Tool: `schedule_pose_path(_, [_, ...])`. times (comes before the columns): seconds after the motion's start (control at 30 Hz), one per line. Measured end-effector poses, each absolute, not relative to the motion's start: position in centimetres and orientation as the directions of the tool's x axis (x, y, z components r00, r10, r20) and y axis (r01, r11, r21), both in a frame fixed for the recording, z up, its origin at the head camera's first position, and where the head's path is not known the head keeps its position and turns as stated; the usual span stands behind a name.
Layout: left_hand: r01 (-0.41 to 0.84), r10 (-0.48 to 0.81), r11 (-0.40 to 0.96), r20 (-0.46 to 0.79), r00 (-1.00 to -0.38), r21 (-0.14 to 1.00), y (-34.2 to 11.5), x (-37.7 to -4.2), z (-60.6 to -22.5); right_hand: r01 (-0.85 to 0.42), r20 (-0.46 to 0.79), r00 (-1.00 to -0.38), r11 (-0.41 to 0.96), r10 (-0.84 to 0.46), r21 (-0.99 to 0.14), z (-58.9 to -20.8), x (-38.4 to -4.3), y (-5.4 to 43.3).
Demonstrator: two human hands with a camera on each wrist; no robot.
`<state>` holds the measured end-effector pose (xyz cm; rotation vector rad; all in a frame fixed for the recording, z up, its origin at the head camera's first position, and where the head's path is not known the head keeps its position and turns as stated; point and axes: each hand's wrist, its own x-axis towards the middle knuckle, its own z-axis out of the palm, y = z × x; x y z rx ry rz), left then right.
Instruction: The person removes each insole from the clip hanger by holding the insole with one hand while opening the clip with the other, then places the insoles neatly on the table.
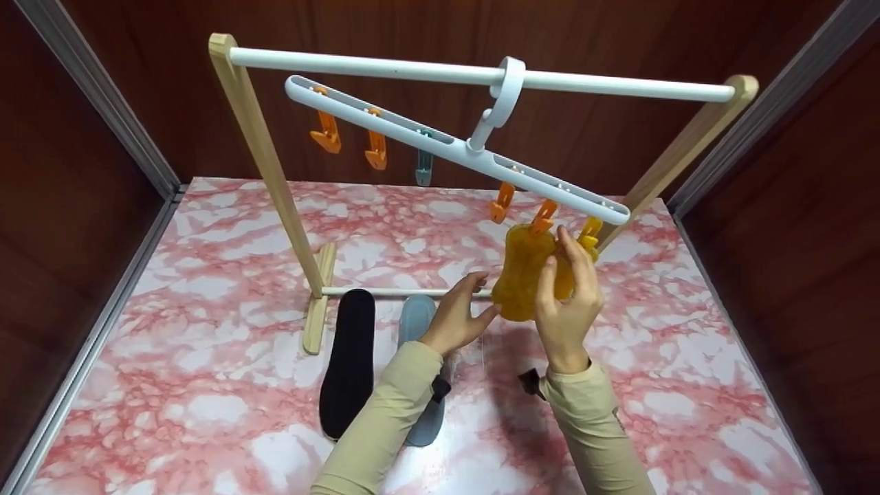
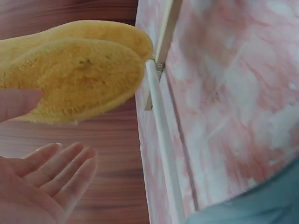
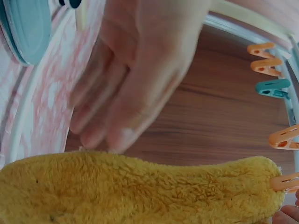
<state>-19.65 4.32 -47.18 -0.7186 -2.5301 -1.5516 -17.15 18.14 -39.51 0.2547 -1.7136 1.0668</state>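
Observation:
Two fuzzy yellow insoles (image 1: pixel 517 282) (image 2: pixel 84 77) hang from a white clip hanger (image 1: pixel 474 157). An orange clip (image 1: pixel 543 216) grips the nearer insole's top; a yellow clip (image 1: pixel 591 234) sits close to the other's. My right hand (image 1: pixel 569 309) is raised in front of the rear insole, its visible thumb and finger extended near the top; its other fingers are hidden. Only fingertips of it show beside the clip in the right wrist view. My left hand (image 1: pixel 459 313) is by the nearer insole's lower end, fingers spread and loosely bent (image 2: pixel 46 186), gripping nothing.
The hanger hooks over the white rail (image 1: pixel 385 67) of a wooden-legged stand (image 1: pixel 268 158). More orange clips (image 1: pixel 375 141) and a teal clip (image 1: pixel 424 159) hang to the left. A black insole (image 1: pixel 347 364) and a blue-grey insole (image 1: pixel 426 426) lie on the marbled surface (image 1: pixel 213 412).

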Motion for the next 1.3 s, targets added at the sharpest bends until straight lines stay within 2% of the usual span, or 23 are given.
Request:
schedule_pose_path(0.23, [0.475, 0.324, 0.294, 0.381, -0.866, 0.829, 5.6, -20.3, -46.5, -0.611, 0.850, -0.439, 0.597, 0.291, -0.520, -39.7, -17.4, 18.3])
schedule_pose_path(0.87, [0.381, 0.248, 0.166, 0.335, -0.909, 0.910, 7.2, -20.3, -44.9, -0.584, 0.800, -0.528, 0.562, 0.285, -0.586, -39.9, -17.8, 18.2])
schedule_pose_path(1.03, [0.346, 0.257, 0.159, 0.299, -0.919, 0.925, 7.3, -20.1, -44.7, -0.599, 0.763, -0.575, 0.483, 0.295, -0.638, -39.4, -17.7, 18.0])
schedule_pose_path(1.3, [0.316, 0.283, 0.189, 0.257, -0.924, 0.930, 7.1, -19.9, -44.8, -0.597, 0.651, -0.701, 0.259, 0.291, -0.759, -38.3, -17.8, 18.0])
